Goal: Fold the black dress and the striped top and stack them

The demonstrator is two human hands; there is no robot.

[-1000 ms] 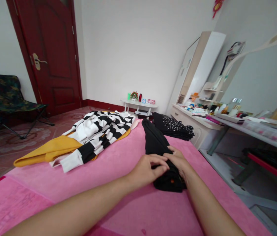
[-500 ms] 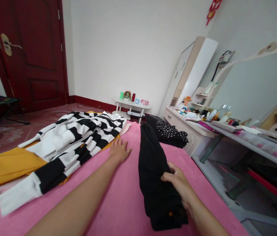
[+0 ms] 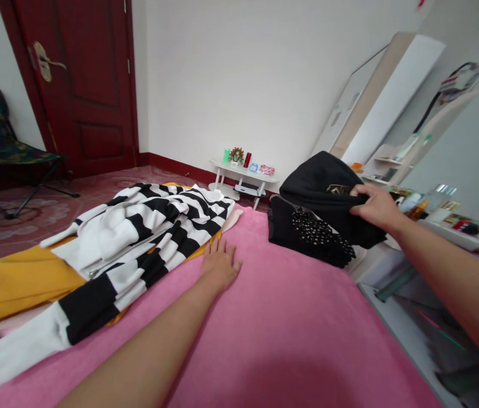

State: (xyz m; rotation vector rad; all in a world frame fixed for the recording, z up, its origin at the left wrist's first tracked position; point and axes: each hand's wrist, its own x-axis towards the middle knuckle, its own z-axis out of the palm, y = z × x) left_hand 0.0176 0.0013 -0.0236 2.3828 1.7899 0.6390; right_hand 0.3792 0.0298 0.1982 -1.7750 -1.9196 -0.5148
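Note:
My right hand grips a folded black garment with a small gold-coloured print, holding it raised at the far right of the bed. Directly below it lies a folded black garment with white dots, partly covered by the raised one. Flat on the pink bedcover, my left hand rests with its fingers spread, close to the edge of a black-and-white striped top. That top lies loosely spread over a yellow garment.
A white dressing table crowded with bottles runs along the right side. Beyond the bed stands a low white table with small items. A camouflage folding chair is by the red door.
My right hand has lifted the folded black garment off the bedcover and carried it forward and right, over the dotted garment. My left hand stays on the bedcover. The view has turned slightly left.

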